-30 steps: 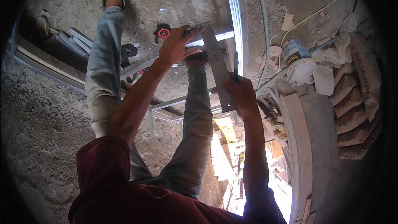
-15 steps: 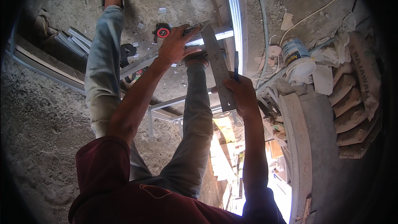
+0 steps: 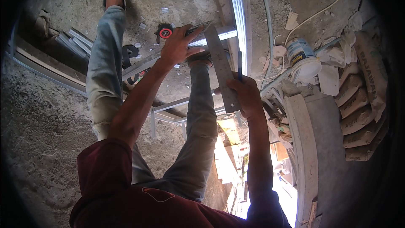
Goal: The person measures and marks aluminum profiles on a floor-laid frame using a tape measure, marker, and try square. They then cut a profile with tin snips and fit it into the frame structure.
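A steel square (image 3: 219, 57) with a long flat blade lies slantwise across a silvery metal profile (image 3: 228, 35). Its far end is gripped by my left hand (image 3: 174, 47), fingers bent over the dark stock and thumb reaching toward the blade. My right hand (image 3: 247, 97) closes on the blade's near end, and a dark pen (image 3: 240, 64) sticks up from the same grip. The pen's tip cannot be made out. Just left of my left hand, a black and red tape measure (image 3: 165, 33) rests on the floor.
A long bright metal channel (image 3: 239, 21) runs along a wooden board. Metal offcuts (image 3: 76, 40) lie at the left, small scraps around the tape. A white bucket (image 3: 306, 65), cables (image 3: 269, 25) and stacked brown sacks (image 3: 358, 114) stand at the right. A metal frame (image 3: 171, 104) lies by my leg.
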`<state>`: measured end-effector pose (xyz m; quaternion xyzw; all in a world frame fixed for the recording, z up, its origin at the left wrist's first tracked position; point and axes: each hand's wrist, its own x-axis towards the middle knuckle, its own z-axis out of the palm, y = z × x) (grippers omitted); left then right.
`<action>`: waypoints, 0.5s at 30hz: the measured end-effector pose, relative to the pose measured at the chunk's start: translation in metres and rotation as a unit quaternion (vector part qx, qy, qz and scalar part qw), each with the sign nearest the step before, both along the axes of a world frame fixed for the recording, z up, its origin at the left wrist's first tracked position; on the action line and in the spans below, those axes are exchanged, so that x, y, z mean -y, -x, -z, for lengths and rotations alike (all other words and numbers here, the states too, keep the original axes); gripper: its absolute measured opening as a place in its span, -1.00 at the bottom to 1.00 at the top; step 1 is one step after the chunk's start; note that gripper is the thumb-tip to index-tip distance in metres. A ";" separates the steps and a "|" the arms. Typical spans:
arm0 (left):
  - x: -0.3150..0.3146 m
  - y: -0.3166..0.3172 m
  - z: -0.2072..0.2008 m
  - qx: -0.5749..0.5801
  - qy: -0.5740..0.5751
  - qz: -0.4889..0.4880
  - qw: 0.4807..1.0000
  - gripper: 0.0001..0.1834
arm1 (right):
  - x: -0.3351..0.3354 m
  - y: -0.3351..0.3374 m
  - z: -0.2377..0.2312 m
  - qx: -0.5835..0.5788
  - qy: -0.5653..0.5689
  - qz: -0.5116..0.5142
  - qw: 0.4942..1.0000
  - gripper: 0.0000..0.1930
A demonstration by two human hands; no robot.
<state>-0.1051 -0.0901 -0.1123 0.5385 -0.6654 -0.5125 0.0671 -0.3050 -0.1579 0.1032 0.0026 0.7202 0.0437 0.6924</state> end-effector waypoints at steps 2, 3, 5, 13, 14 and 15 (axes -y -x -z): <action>-0.001 0.001 0.001 0.003 0.004 0.002 1.000 -0.17 | 0.002 0.000 -0.002 0.003 -0.002 0.000 1.000 -0.69; -0.001 0.001 0.001 0.004 0.006 0.003 1.000 -0.18 | 0.003 0.000 -0.003 0.004 -0.003 0.000 1.000 -0.69; -0.002 0.001 0.001 0.010 0.005 0.007 1.000 -0.19 | 0.005 0.000 -0.003 -0.026 0.000 -0.008 1.000 -0.66; -0.004 -0.001 0.002 0.021 0.021 0.002 1.000 -0.22 | 0.043 0.036 0.037 -0.144 0.214 -0.109 0.960 -0.55; -0.004 -0.001 0.002 0.021 0.023 0.000 1.000 -0.22 | 0.046 0.034 0.052 -0.110 0.240 -0.095 0.960 -0.60; -0.003 -0.001 0.002 0.019 0.027 0.000 0.999 -0.22 | 0.048 0.031 0.069 -0.077 0.267 -0.079 0.957 -0.66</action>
